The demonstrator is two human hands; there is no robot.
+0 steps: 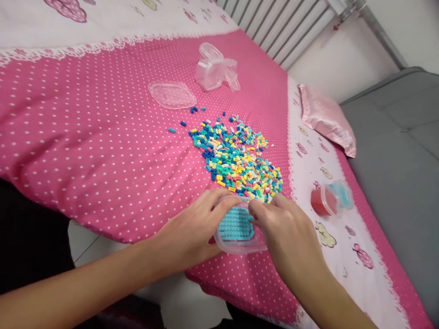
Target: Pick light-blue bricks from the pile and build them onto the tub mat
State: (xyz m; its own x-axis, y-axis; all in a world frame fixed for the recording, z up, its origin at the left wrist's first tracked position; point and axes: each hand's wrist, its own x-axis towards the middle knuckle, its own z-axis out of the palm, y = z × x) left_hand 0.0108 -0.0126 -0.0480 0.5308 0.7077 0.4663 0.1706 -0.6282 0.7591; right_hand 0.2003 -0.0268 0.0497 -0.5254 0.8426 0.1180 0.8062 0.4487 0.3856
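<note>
A small clear plastic container [241, 243] sits on the pink dotted bedspread near its front edge, with a neat block of light-blue bricks [234, 223] packed inside. My left hand [193, 228] curls around the container's left side and far rim. My right hand [288, 232] is at its right side, fingertips pinched together over the far right corner of the blue bricks; what they pinch is too small to make out. Just beyond lies a loose pile of tiny bricks [237, 156] in blue, yellow, white, teal and pink.
A clear lid [172, 94] and an open clear container [217, 70] lie farther back on the bedspread [95, 141]. To the right sits a small container with red and blue contents [330, 199], then a pink pillow [326, 118] and a grey sofa [405, 166]. A radiator [278, 16] stands behind.
</note>
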